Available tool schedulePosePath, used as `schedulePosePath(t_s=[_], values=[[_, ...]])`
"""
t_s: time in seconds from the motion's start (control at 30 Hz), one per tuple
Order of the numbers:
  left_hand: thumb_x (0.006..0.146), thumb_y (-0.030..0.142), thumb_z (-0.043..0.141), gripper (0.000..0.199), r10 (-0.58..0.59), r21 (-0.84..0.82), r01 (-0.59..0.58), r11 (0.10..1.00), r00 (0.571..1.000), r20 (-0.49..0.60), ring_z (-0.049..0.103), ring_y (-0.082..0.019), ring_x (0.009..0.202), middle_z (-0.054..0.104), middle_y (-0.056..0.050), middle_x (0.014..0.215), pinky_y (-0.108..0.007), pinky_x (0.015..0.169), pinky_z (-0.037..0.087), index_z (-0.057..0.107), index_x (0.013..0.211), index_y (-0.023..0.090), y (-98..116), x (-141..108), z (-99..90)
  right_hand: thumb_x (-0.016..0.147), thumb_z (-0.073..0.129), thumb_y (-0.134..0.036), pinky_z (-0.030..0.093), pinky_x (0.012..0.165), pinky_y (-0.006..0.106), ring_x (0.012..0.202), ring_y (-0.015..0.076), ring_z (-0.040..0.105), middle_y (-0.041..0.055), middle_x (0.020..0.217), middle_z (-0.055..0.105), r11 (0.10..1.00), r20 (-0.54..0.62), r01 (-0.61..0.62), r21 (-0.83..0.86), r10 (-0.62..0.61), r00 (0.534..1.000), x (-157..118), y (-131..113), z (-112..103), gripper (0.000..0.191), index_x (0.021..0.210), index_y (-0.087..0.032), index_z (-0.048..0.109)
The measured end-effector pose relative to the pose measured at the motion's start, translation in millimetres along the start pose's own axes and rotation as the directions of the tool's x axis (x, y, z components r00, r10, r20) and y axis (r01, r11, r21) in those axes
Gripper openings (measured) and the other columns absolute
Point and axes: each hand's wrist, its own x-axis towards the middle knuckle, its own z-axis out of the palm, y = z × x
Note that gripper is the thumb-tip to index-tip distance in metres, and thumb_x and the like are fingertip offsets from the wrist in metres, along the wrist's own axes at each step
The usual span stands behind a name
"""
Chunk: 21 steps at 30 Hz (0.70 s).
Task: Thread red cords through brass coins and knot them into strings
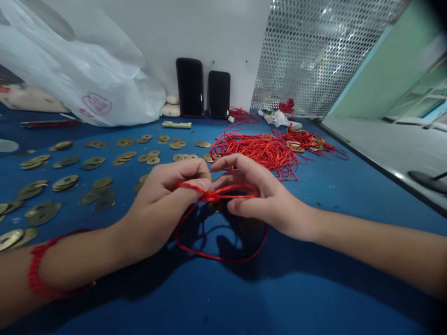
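Note:
A red cord is knotted near the middle of the view, with small loops on both sides of the knot and a large loop hanging below. My left hand pinches it at the knot between thumb and bent fingers. Curved around the right-hand small loop is my right hand; its thumb and fingers are apart, with the cord between them. Part of a coin shows dimly beneath the knot. A braided red bracelet circles my left wrist.
Small groups of brass coins cover the left of the blue table. Behind my right hand lies a heap of red cords. Two phones lean on the back wall beside a white plastic bag. A perforated metal panel stands at right.

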Motion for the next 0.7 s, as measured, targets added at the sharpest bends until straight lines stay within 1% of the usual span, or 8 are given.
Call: schedulePosePath(t_s=[0.07, 0.2, 0.27, 0.33, 0.43, 0.5, 0.6, 0.7], values=[[0.085, 0.028, 0.053, 0.026, 0.032, 0.068, -0.030, 0.997, 0.999, -0.032, 0.043, -0.013, 0.057, 0.047, 0.001, 0.060, -0.025, 0.050, 0.033, 0.049, 0.061, 0.020, 3, -1, 1.0, 0.076, 0.067, -0.018, 0.050, 0.089, 0.026, 0.097, 0.0098, 0.061, 0.0021, 0.106, 0.062, 0.990, 0.074, -0.063, 0.125, 0.054, 0.996, -2, -4, 6, 0.051, 0.121, -0.021, 0.042], [0.091, 0.029, 0.049, 0.024, 0.129, 0.153, -0.115, 0.981, 0.989, -0.079, 0.048, -0.012, 0.060, 0.052, 0.001, 0.065, -0.024, 0.054, 0.039, 0.053, 0.069, 0.020, 7, -1, 2.2, 0.071, 0.078, -0.025, 0.046, 0.102, 0.034, 0.108, 0.0124, 0.061, 0.0038, 0.111, 0.062, 0.939, 0.190, -0.131, 0.317, 0.072, 0.979, -2, -8, 16, 0.062, 0.118, -0.022, 0.038], [0.092, 0.029, 0.050, 0.023, 0.183, 0.177, -0.163, 0.971, 0.977, -0.104, 0.050, -0.012, 0.061, 0.053, 0.002, 0.067, -0.022, 0.055, 0.041, 0.055, 0.072, 0.019, 8, -2, 2.7, 0.068, 0.081, -0.026, 0.043, 0.106, 0.036, 0.112, 0.0130, 0.060, 0.0040, 0.111, 0.062, 0.908, 0.216, -0.160, 0.388, 0.079, 0.973, -1, -10, 19, 0.065, 0.117, -0.021, 0.037], [0.093, 0.031, 0.050, 0.021, 0.187, 0.141, -0.170, 0.975, 0.976, -0.113, 0.052, -0.011, 0.061, 0.055, 0.002, 0.069, -0.021, 0.055, 0.044, 0.055, 0.077, 0.020, 9, -4, 3.3, 0.066, 0.083, -0.024, 0.042, 0.107, 0.034, 0.111, 0.0119, 0.061, 0.0031, 0.109, 0.062, 0.879, 0.227, -0.194, 0.435, 0.102, 0.969, 0, -10, 20, 0.067, 0.115, -0.022, 0.037], [0.094, 0.039, 0.051, 0.018, 0.077, -0.008, -0.078, 0.997, 0.993, -0.092, 0.058, -0.012, 0.058, 0.058, 0.003, 0.072, -0.021, 0.049, 0.046, 0.054, 0.087, 0.022, 10, -8, 4.1, 0.064, 0.084, -0.021, 0.049, 0.096, 0.029, 0.093, 0.0085, 0.065, 0.0006, 0.104, 0.062, 0.851, 0.264, -0.261, 0.455, 0.152, 0.953, 1, -10, 18, 0.070, 0.116, -0.023, 0.037], [0.091, 0.043, 0.054, 0.019, 0.022, -0.036, -0.026, 0.999, 0.995, -0.101, 0.058, -0.012, 0.052, 0.059, 0.004, 0.070, -0.020, 0.044, 0.045, 0.053, 0.092, 0.024, 11, -9, 4.1, 0.060, 0.086, -0.023, 0.051, 0.084, 0.025, 0.081, 0.0068, 0.065, -0.0009, 0.100, 0.062, 0.846, 0.299, -0.313, 0.432, 0.193, 0.935, 1, -10, 17, 0.077, 0.119, -0.023, 0.036], [0.089, 0.044, 0.056, 0.021, 0.074, 0.055, -0.063, 0.996, 0.974, -0.214, 0.053, -0.010, 0.046, 0.056, 0.005, 0.065, -0.019, 0.040, 0.040, 0.052, 0.090, 0.023, 13, -5, 2.8, 0.053, 0.090, -0.032, 0.050, 0.077, 0.024, 0.072, 0.0068, 0.063, -0.0030, 0.090, 0.065, 0.845, 0.328, -0.383, 0.372, 0.267, 0.906, 0, -11, 17, 0.089, 0.123, -0.023, 0.034], [0.088, 0.042, 0.057, 0.020, 0.051, 0.065, -0.032, 0.997, 0.949, -0.310, 0.051, -0.009, 0.048, 0.054, 0.005, 0.065, -0.019, 0.042, 0.039, 0.052, 0.091, 0.023, 11, 0, -1.5, 0.059, 0.086, -0.040, 0.048, 0.074, 0.022, 0.063, 0.0064, 0.062, -0.0058, 0.074, 0.065, 0.863, 0.316, -0.367, 0.347, 0.261, 0.912, -1, -16, 18, 0.089, 0.129, -0.021, 0.034]])
